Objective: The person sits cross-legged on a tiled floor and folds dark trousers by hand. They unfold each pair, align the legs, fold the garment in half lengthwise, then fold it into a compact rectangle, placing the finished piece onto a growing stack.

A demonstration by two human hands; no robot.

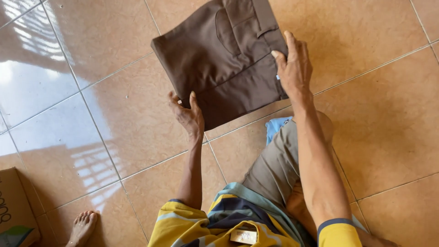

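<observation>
A folded pair of brown trousers (224,59) lies flat on the tiled floor in front of me, its pocket and waistband facing up. My left hand (186,114) grips the near left corner of the fold, fingers curled over the edge. My right hand (292,66) rests flat on the right edge near the waistband, fingers spread over the cloth. Both arms reach out from yellow sleeves.
A blue cloth (276,126) peeks out beside my bent knee in khaki trousers (279,164). A cardboard box (16,210) stands at the lower left, with my bare foot (82,226) next to it. Glossy orange floor tiles (375,105) surround everything.
</observation>
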